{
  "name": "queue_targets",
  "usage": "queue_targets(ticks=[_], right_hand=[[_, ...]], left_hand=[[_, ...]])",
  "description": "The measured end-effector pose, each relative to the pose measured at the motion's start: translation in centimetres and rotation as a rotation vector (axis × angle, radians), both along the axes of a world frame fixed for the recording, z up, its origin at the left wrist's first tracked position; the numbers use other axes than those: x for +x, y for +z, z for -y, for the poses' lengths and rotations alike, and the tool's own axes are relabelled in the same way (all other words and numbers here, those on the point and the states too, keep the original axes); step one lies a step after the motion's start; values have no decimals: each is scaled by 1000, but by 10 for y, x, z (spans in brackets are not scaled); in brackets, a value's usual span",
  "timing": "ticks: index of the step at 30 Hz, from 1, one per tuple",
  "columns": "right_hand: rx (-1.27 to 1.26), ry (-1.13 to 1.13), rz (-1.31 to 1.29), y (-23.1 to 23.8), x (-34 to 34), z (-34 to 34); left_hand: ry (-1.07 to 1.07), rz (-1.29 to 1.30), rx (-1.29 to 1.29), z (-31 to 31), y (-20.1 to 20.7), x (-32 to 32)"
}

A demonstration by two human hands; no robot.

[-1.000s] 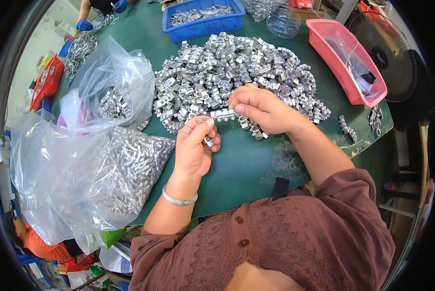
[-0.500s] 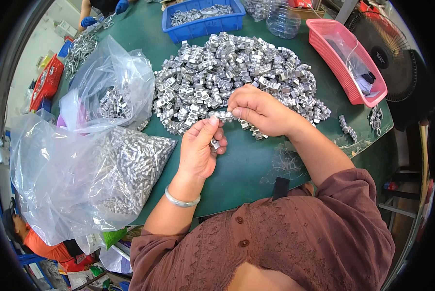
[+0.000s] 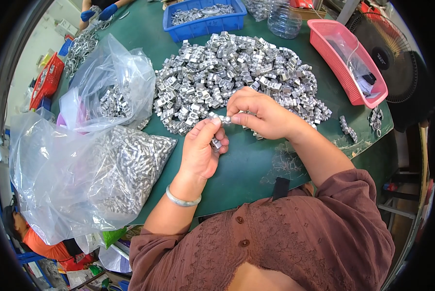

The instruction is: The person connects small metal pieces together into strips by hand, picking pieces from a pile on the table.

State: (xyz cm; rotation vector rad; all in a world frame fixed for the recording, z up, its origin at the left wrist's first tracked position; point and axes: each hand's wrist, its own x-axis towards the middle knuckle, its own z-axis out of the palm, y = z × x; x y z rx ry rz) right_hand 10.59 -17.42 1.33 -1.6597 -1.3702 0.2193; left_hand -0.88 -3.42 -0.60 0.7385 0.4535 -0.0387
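Between my two hands, at the near edge of a big heap of silvery metal links [image 3: 227,72], is a short chain of metal links [image 3: 222,118]. My left hand [image 3: 201,150] pinches one end of it between thumb and forefinger, and part of the chain shows below, under the curled fingers. The fingertips of my right hand [image 3: 261,115] are closed on the other end. Left of my hands lies a clear plastic bag [image 3: 57,165] full of small metal pieces. Behind it stands a second clear bag [image 3: 113,72] with more links inside.
At the back stands a blue bin [image 3: 205,30] of metal parts, with a clear plastic jar [image 3: 284,22] to its right. A pink basket [image 3: 343,63] and a black fan [image 3: 384,58] are at the right. A co-worker's blue-gloved hands [image 3: 101,13] work at the far left.
My hands stay nearly in place, with the right fingers shifting slightly on the chain. The co-worker's gloved hands have moved at the far left.
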Motion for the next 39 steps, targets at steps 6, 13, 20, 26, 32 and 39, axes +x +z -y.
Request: queue_targets(ticks=[6,13,20,26,32,39], right_hand=[[88,-28,298,6,-2,-1],[68,-112,243,8,9,4],[-1,-219,361,1,8,3],[-34,-286,476,-7,6,-2],[-92,-311,571,-13,3,-10],[-145,-281,611,-13,-5,-17]], left_hand=[[47,101,217,6,1,0],[64,291,172,1,0,0],[18,492,157,-8,-4,1],[-89,509,-347,-22,-1,4],[-230,580,-673,-31,-7,6],[-171,644,-592,-38,7,5]])
